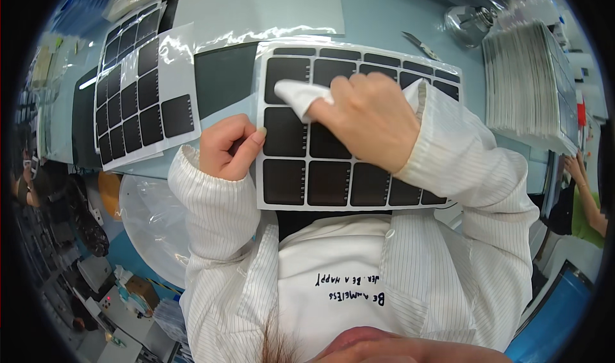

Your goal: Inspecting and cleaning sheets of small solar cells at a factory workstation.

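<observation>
In front of my chest lies a white sheet (328, 183) printed with rows of black rounded squares. My left hand (229, 146) is at its left edge, fingers curled and thumb pressed on the margin, gripping it. Over the sheet's upper middle, my right hand (371, 121) is closed around a white cloth (296, 95). The cloth juts out to the left, above the black squares in the upper left, and its tip is slightly blurred. My right hand and sleeve hide several squares in the middle and right of the sheet.
Similar black-square sheets (141, 97) lie at the left. A clear plastic sheet (262, 10) is at the back. A small knife (419, 44), a metallic bottle (466, 26) and a tall stack of sheets (522, 81) stand to the right. Another person's arm (583, 180) shows at far right.
</observation>
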Motion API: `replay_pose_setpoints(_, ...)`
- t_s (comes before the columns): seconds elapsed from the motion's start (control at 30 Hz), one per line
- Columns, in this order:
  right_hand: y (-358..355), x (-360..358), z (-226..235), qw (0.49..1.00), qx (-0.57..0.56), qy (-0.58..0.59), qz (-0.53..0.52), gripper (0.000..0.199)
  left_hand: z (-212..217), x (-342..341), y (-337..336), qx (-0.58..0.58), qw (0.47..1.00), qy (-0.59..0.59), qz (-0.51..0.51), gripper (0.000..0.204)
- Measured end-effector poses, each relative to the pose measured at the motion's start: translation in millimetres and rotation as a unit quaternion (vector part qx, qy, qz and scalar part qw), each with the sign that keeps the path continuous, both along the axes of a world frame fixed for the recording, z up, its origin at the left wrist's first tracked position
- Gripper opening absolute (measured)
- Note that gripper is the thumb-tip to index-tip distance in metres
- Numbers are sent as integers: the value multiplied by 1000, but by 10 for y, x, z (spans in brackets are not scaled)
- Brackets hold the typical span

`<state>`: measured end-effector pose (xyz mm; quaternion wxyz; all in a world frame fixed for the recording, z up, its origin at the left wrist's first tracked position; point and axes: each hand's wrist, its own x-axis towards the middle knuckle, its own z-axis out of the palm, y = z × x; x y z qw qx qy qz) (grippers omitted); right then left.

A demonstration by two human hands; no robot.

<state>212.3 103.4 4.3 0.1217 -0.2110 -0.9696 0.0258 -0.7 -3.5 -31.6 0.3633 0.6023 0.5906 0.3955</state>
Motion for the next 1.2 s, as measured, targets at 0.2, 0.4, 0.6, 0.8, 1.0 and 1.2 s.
replay_pose_setpoints(0.2,-88,-106,78,995,-28,-98,-4,26,1,-20,6,13,1000,-7,2,19)
replay_pose_setpoints(0.4,-25,-160,-28,997,-11,-31,-71,24,-3,-1,12,8,1000,-9,4,18)
replay_pose_setpoints(0.6,1,-234,-17,995,5,9,-104,15,-7,4,3,9,1000,-4,7,18)
replay_pose_setpoints(0.8,-35,-296,-54,998,-32,-26,-52,15,-19,9,-2,21,1000,-3,6,18)
replay_pose_setpoints(1.0,-125,-203,-67,995,-45,-89,28,12,-13,3,8,24,1000,7,-2,19)
replay_pose_setpoints(1.2,-206,-31,12,996,31,-63,-59,12,-14,-5,-2,13,1000,7,-2,20)
